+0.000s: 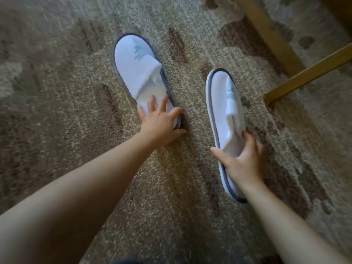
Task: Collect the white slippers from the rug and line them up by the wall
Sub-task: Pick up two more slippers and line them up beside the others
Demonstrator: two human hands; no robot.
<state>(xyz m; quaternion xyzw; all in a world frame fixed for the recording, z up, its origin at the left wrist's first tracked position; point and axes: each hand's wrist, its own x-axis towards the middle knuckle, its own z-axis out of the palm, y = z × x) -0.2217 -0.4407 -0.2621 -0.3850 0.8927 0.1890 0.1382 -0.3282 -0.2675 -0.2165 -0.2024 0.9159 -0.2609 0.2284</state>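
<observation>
Because both slippers look like thin terry hotel ware with a flat sole, they should prove light, soft and floppy, easy to pinch but apt to droop if taken by the toe; the heel end of the sole seems the sound place to hold. The left hand point(162, 124) lies spread over the heel of the left slipper point(139, 71), its fingers point(163, 101) open and curling at the rim, not yet closed on it. That slipper rests flat on the patterned rug point(57, 92), upper side up, long axis running away from the person and leaning a little leftward, toe at the far end. The right hand point(245, 159) has its fingers wrapped into the opening of the right slipper point(224, 111), thumb against the sole's edge, gripping it. This one is tipped onto its side (the dark-piped sole edge faces left), toe likewise pointing away, heel nearest the wrist. Wooden furniture legs point(285, 44) stand just beyond it. No wall shows here.
</observation>
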